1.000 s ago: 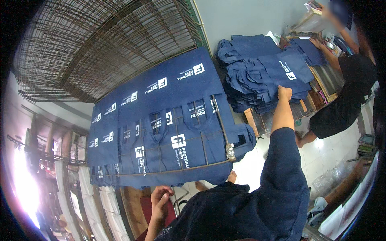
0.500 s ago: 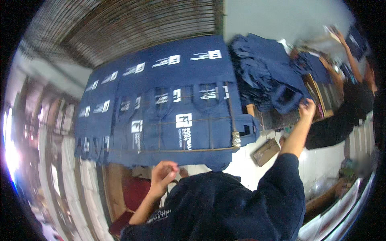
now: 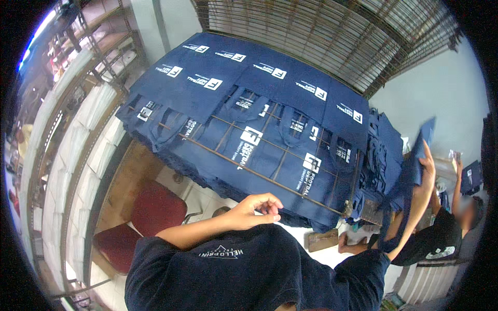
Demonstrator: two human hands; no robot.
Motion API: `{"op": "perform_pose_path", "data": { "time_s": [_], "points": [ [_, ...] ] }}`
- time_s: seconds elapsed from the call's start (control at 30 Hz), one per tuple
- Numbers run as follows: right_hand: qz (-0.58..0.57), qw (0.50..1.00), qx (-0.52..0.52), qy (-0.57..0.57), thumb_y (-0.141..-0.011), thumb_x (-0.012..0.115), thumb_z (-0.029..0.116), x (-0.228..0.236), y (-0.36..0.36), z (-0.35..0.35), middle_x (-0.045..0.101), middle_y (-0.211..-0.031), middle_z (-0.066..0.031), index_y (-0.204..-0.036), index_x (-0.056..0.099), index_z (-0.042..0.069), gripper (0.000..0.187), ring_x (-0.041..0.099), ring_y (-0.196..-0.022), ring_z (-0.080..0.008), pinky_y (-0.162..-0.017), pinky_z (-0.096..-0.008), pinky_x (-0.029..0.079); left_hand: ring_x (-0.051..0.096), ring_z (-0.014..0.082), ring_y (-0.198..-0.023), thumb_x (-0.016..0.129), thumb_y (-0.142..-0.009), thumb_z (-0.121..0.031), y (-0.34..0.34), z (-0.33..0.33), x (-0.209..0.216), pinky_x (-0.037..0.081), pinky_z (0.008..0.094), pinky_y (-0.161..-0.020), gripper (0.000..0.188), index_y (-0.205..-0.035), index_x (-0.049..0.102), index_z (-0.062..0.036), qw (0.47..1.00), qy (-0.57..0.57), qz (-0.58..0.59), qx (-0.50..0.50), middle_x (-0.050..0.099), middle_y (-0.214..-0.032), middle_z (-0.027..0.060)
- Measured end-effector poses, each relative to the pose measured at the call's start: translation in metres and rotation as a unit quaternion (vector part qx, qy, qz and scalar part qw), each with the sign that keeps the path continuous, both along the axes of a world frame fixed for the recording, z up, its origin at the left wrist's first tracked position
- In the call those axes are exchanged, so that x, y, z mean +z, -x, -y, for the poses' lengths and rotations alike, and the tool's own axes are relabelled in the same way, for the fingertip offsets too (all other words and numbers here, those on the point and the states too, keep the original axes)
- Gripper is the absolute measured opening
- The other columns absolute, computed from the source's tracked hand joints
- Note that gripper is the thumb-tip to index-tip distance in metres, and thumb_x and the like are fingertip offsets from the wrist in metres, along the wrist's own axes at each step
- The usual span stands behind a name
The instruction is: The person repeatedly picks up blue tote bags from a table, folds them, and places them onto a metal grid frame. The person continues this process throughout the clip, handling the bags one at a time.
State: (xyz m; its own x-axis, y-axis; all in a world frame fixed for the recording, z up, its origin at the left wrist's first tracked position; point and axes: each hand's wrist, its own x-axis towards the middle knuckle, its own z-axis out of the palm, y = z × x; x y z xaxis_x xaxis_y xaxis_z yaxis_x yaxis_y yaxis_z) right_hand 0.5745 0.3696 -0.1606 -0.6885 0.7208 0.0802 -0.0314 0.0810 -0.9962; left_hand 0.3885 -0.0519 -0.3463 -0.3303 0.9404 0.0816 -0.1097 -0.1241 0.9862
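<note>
A navy fabric tote bag [image 3: 412, 173] is lifted at the right, with my right hand [image 3: 426, 171] closed on its upper part. Its cut-out handle loop hangs down beside my forearm. My left hand [image 3: 255, 211] hovers just in front of the rack's near edge, fingers loosely bent and thumb apart, holding nothing. Navy bags with white prints [image 3: 275, 72] lie in rows on a wire drying rack [image 3: 249, 176]; a thin metal frame crosses over the nearer row. Beside the rack, at its right, a pile of navy bags [image 3: 386, 142] is partly hidden behind the lifted one.
Raised wire racks [image 3: 321, 36] lean over the far side. A dark red chair [image 3: 155, 205] stands at the left, near shelves of white stacks [image 3: 85, 135]. A co-worker in black [image 3: 436, 233] is close at the right. A brown block [image 3: 322, 240] lies on the floor.
My right hand has raised a bag from the pile on the right. The view has turned, and my left hand has come closer to the rack's front middle.
</note>
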Motion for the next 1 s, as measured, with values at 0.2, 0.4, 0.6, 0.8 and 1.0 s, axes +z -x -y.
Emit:
{"op": "perform_pose_path", "data": {
  "time_s": [0.2,0.4,0.6,0.8,1.0],
  "points": [
    [0.085,0.97,0.214,-0.084,-0.057,0.049,0.014,0.03,0.165,0.126,0.056,-0.117,-0.0117,-0.128,0.048,0.0,0.072,0.055,-0.099,-0.0168,-0.088,-0.0244,0.042,0.053,0.0111,-0.089,0.066,-0.084,-0.021,0.032,0.017,-0.014,0.042,0.0261,-0.077,0.043,-0.12,0.047,-0.0078,0.993,-0.012,0.114,-0.016,0.055,-0.094,0.0014],
    [0.036,0.952,0.286,-0.102,-0.06,0.047,0.009,0.062,0.261,0.213,0.058,-0.113,-0.0135,-0.128,0.044,-0.003,0.07,0.059,-0.092,-0.0167,-0.079,-0.0249,0.049,0.04,0.0252,-0.121,0.052,-0.089,-0.044,0.095,0.013,0.007,0.044,0.0434,-0.089,0.069,-0.142,0.02,-0.0145,0.966,0.023,0.254,-0.031,0.034,-0.137,0.0096],
    [-0.067,0.978,0.162,-0.115,-0.062,0.046,0.012,0.046,0.268,0.243,0.05,-0.125,-0.0144,-0.131,0.041,-0.001,0.07,0.056,-0.103,-0.0221,-0.087,-0.0311,0.047,0.06,0.0258,-0.095,0.052,-0.091,-0.036,0.167,0.017,0.04,0.052,0.0252,-0.056,0.056,-0.137,0.029,-0.014,0.921,-0.119,0.363,0.083,0.043,-0.114,0.0046],
    [0.009,0.999,-0.045,-0.025,-0.067,0.049,0.012,-0.098,0.282,0.221,0.047,-0.13,-0.01,-0.134,0.042,0.007,0.068,0.046,-0.115,-0.0213,-0.098,-0.0316,0.035,0.053,0.0067,-0.057,0.058,-0.086,-0.009,0.239,0.046,0.027,0.041,0.0194,-0.044,0.051,-0.133,0.04,-0.0042,0.94,-0.036,-0.056,0.335,0.058,-0.074,0.0018],
    [0.127,0.99,-0.061,-0.021,-0.074,0.054,0.005,-0.201,0.294,0.237,0.049,-0.124,-0.0107,-0.134,0.04,0.005,0.062,0.046,-0.11,-0.0204,-0.092,-0.0306,0.037,0.062,0.0237,-0.067,0.067,-0.075,-0.012,0.276,0.042,-0.017,0.051,0.0336,-0.069,0.047,-0.119,0.055,-0.0026,0.849,0.125,-0.327,0.396,0.062,-0.075,0.016]
  ]
}}
